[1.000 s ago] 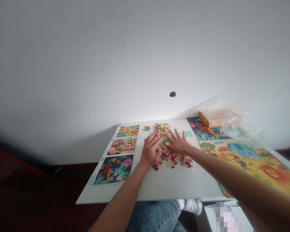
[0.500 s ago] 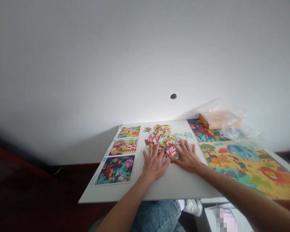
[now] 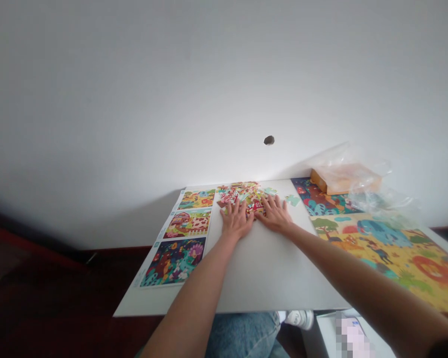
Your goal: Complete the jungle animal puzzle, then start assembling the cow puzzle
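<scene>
A heap of jigsaw puzzle pieces (image 3: 242, 191) lies at the far side of the white table (image 3: 280, 278), mostly red, yellow and green. My left hand (image 3: 236, 219) rests flat with spread fingers on the near left edge of the heap. Beside it my right hand (image 3: 274, 213) lies palm down, fingers apart, on the near right edge. A red piece with a white pattern (image 3: 259, 205) shows between the two hands. Pale green pieces (image 3: 291, 200) lie just right of my right fingertips. Pieces under the palms are hidden.
On the left lies a sheet with three pictures (image 3: 188, 223). To the right are an assembled animal puzzle (image 3: 381, 243) and a dark puzzle (image 3: 306, 196), with an orange box (image 3: 343, 180) and clear plastic bag (image 3: 388, 199) on it. The wall (image 3: 224, 99) borders the far edge.
Both hands have moved away from me, toward the wall. The puzzle pieces have shifted with them and now sit closer together at the table's far edge.
</scene>
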Motion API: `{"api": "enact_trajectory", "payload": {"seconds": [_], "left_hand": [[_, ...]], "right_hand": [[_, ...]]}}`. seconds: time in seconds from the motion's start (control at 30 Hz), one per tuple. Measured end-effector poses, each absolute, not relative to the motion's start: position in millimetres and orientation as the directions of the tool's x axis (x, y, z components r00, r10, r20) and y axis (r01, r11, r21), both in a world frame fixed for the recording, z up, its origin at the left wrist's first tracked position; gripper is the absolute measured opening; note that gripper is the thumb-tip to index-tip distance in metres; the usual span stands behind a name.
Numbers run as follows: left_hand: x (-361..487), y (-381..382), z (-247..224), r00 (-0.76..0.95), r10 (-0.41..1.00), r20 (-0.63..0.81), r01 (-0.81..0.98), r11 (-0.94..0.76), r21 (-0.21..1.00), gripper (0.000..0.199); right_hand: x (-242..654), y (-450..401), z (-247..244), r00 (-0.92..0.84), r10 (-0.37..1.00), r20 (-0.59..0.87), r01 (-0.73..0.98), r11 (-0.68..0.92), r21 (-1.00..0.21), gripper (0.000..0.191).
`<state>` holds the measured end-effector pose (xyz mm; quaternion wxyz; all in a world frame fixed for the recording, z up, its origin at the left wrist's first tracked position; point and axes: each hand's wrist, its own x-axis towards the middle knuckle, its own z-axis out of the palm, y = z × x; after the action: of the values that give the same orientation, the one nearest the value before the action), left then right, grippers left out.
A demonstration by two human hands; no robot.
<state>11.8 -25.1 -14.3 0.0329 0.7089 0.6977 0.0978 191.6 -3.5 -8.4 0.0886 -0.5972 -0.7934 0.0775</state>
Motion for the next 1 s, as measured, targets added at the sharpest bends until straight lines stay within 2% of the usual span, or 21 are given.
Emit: {"api": "enact_trajectory", "payload": {"seconds": [0.1,0.37,0.7,0.8,0.9,1.0], "left_hand": [[6.7,-6.2,-17.2,0.061,0.993,0.104,0.981,-0.079,0.179,0.065],[7.0,23.2,-16.6,0.065,0.982,0.178,0.986,-0.09,0.138,0.06],[9.2,25.4,-12.9,0.05,0.988,0.148,0.984,-0.075,0.163,0.06],[12.2,18.7,-9.8,0.032,0.978,0.204,0.987,-0.063,0.15,0.059],[16.7,10.4,-6.8,-0.157,0.921,0.356,0.98,0.101,0.172,0.061],[19.2,7.4,-5.4,-0.492,0.77,0.406,0.869,0.402,0.29,0.069]], "right_hand": [[188.1,8.6,-7.4,-0.27,0.961,0.056,0.934,0.276,-0.225,0.08],[175.7,37.7,-11.3,-0.229,0.968,0.101,0.951,0.245,-0.19,0.074],[173.1,41.2,-12.0,-0.225,0.966,0.127,0.956,0.244,-0.161,0.075],[173.6,38.6,-10.1,-0.224,0.968,0.113,0.957,0.24,-0.162,0.072],[175.0,36.6,-10.1,-0.202,0.969,0.139,0.958,0.225,-0.178,0.07],[177.1,35.4,-11.7,-0.173,0.968,0.184,0.958,0.208,-0.197,0.069]]}}
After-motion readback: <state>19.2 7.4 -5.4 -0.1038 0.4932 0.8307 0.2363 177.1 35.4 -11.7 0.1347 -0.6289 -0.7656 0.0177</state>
